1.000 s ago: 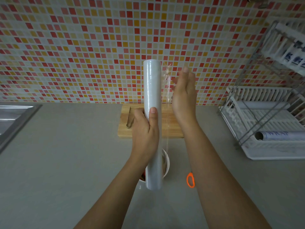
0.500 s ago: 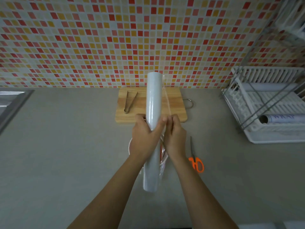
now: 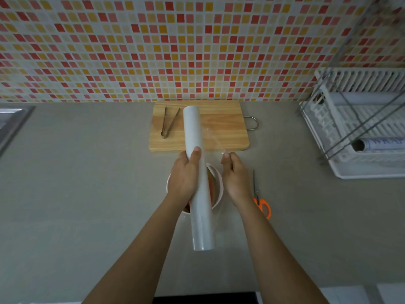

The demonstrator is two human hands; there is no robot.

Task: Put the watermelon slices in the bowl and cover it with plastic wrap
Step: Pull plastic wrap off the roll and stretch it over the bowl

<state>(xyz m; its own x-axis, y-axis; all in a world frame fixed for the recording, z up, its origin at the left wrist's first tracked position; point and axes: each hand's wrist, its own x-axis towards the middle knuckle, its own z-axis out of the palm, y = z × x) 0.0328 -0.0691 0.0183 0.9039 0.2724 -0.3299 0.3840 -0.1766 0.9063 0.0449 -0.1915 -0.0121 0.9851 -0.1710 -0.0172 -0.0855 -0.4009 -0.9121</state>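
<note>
My left hand (image 3: 185, 174) grips a long white roll of plastic wrap (image 3: 198, 194), held lengthwise above a white bowl (image 3: 219, 183). Red and green watermelon slices (image 3: 212, 187) show inside the bowl, mostly hidden by the roll and my left hand. Just right of the roll, my right hand (image 3: 235, 174) pinches the free edge of the clear film (image 3: 211, 139), and a short strip of it is stretched between roll and fingers.
A wooden cutting board (image 3: 221, 128) with metal tongs (image 3: 168, 122) lies against the tiled wall. Orange-handled scissors (image 3: 260, 200) lie on the grey counter right of the bowl. A white dish rack (image 3: 359, 132) holding another roll stands at right; a sink edge (image 3: 11, 123) at left.
The roll and both hands have come down over the bowl. My right hand went from open beside the roll to pinching the film edge, then pulled it a little rightward.
</note>
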